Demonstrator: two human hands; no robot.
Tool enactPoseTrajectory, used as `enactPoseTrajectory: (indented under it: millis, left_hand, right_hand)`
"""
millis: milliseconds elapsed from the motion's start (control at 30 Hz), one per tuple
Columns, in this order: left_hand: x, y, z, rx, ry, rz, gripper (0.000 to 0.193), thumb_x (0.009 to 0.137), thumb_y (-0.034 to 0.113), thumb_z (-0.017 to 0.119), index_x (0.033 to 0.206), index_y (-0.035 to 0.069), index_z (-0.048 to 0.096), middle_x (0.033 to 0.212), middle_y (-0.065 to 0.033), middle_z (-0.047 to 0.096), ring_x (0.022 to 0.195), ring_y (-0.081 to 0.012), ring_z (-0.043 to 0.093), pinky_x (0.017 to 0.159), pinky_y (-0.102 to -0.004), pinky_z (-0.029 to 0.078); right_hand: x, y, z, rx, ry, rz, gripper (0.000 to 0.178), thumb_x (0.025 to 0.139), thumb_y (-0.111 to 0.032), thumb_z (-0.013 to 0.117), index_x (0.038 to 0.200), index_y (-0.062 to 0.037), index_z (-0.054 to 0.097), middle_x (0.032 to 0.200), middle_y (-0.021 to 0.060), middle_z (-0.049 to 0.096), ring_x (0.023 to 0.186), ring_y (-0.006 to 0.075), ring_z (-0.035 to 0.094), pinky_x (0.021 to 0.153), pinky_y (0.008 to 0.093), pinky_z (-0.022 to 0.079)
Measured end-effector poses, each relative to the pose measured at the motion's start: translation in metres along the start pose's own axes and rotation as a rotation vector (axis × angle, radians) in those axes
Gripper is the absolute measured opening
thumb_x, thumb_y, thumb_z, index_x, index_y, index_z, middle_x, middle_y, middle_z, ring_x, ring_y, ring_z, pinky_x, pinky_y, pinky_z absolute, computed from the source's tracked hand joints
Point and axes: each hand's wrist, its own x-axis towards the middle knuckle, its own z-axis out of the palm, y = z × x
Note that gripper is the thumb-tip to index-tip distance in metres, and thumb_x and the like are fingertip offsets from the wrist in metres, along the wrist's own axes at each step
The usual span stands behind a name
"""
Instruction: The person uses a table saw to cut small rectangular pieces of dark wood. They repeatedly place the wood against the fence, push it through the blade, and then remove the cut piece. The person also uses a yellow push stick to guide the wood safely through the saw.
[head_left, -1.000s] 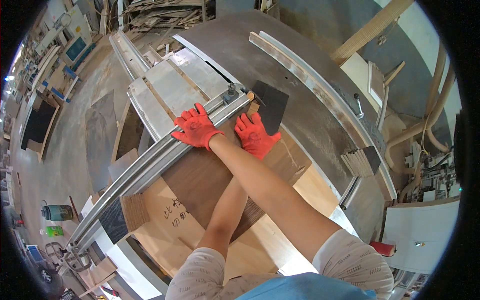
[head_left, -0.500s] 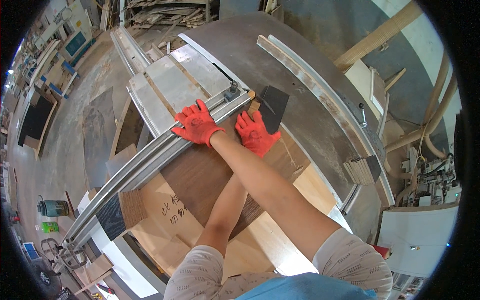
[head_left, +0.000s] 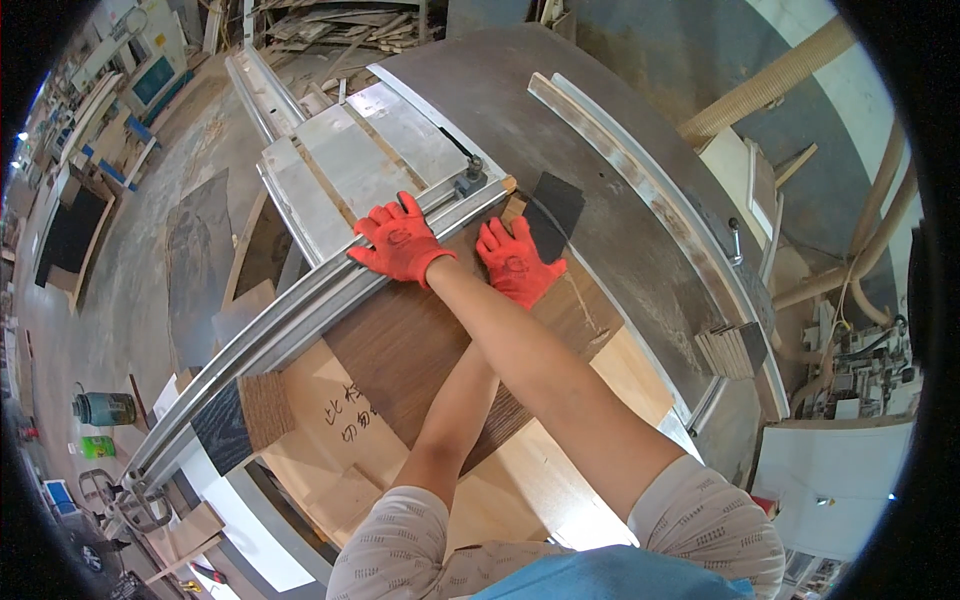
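"So, how are the hands placed?"

"With the forearms crossed. The left hand (head_left: 515, 262) is laid open, fingers spread, on the brown board (head_left: 390, 345); the right hand (head_left: 400, 240) is draped over the metal fence (head_left: 300, 315), and whether it is closed around the rail cannot be told."

"What could be upset there?"

"The board, probably. It is lain on pale wood (head_left: 305, 430) beside the fence and could be skewed if it were pressed only by one flat palm. With the arms crossed, a quick correction might also be hampered."

"And beyond the fingertips?"

"A small wooden block (head_left: 513, 209) and a dark flat piece (head_left: 553, 215) are found there. Either could be nudged, or a loose glove snagged, if the reach were overextended."

"Farther out?"

"Strips (head_left: 730, 350) are stacked near the far guide on the grey desk (head_left: 640, 265); they could be toppled if jolted."
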Motion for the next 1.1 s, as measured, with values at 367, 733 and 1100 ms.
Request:
enactPoseTrajectory:
  millis: [367, 733, 1100]
  left_hand:
    - [0.007, 0.000, 0.005, -0.006, 0.018, -0.017, 0.098, 0.058, 0.055, 0.092, 0.131, 0.006, 0.048, 0.145, -0.0316, 0.047, 0.140, -0.0496, 0.040, 0.113, -0.0627, 0.033]
    - [0.009, -0.013, 0.010, -0.027, -0.029, -0.015, 0.098, 0.066, 0.057, 0.088, 0.139, 0.005, 0.048, 0.151, -0.0382, 0.043, 0.143, -0.0541, 0.036, 0.116, -0.0661, 0.027]
    - [0.006, -0.003, 0.005, -0.044, 0.010, -0.002, 0.099, 0.063, 0.056, 0.088, 0.138, 0.005, 0.048, 0.151, -0.0370, 0.043, 0.143, -0.0529, 0.036, 0.117, -0.0646, 0.027]
  right_hand:
    - [0.007, 0.004, -0.001, 0.027, -0.050, 0.022, 0.057, 0.100, -0.060, 0.056, 0.135, -0.0159, 0.068, 0.134, 0.0112, 0.065, 0.133, 0.0305, 0.054, 0.127, 0.0567, 0.016]
    - [0.013, 0.160, -0.175, -0.192, 0.227, -0.121, 0.031, 0.089, -0.011, 0.065, 0.119, -0.0139, 0.074, 0.118, 0.0117, 0.075, 0.103, 0.0337, 0.071, 0.093, 0.0439, 0.056]
    - [-0.082, 0.289, -0.187, -0.696, -0.741, -0.338, 0.127, 0.057, -0.028, 0.094, 0.166, -0.0218, 0.030, 0.170, 0.0079, 0.035, 0.157, 0.0317, 0.034, 0.129, 0.0513, 0.025]
